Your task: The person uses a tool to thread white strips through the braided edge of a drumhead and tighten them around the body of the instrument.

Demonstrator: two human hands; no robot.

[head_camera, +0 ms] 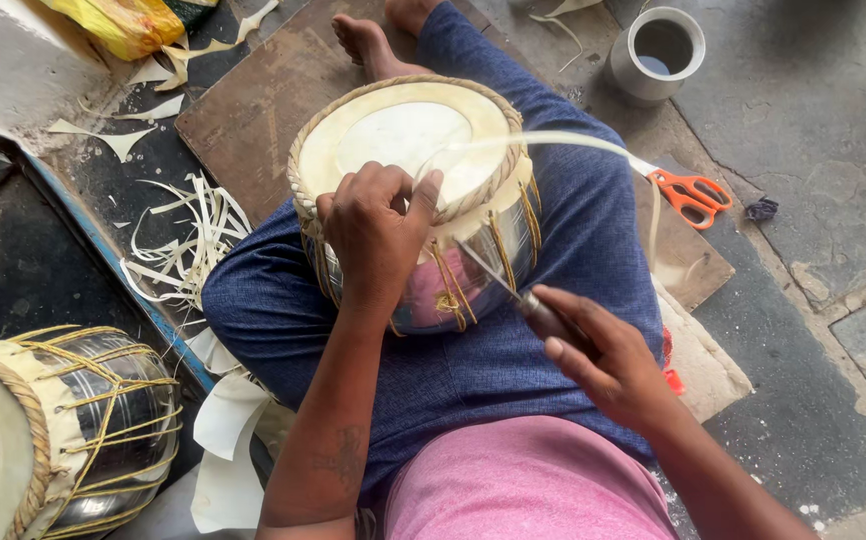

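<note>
On lap: round metal-bodied drum with cream hide head (pixel 408 135), tilted away. Left hand (pixel 378 235) clamped over near rim, pinching pale lacing strip (pixel 553 140). Right hand (pixel 603 355) closed on thin metal awl (pixel 493 272), shaft angled up-left, tip at drum wall just right of left hand.

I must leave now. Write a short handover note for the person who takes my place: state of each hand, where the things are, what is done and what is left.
Left hand: rests on the rim of the drum, gripping the pale strip.
Right hand: holds a thin metal tool, tip under the lacing on the drum's side.
Drum: lies tilted in the lap, skin on, braided ring around it.
Done: several laces run down the shell.
Left: the strip's free end hangs loose toward the orange scissors. A second drum stands at the left.
</note>
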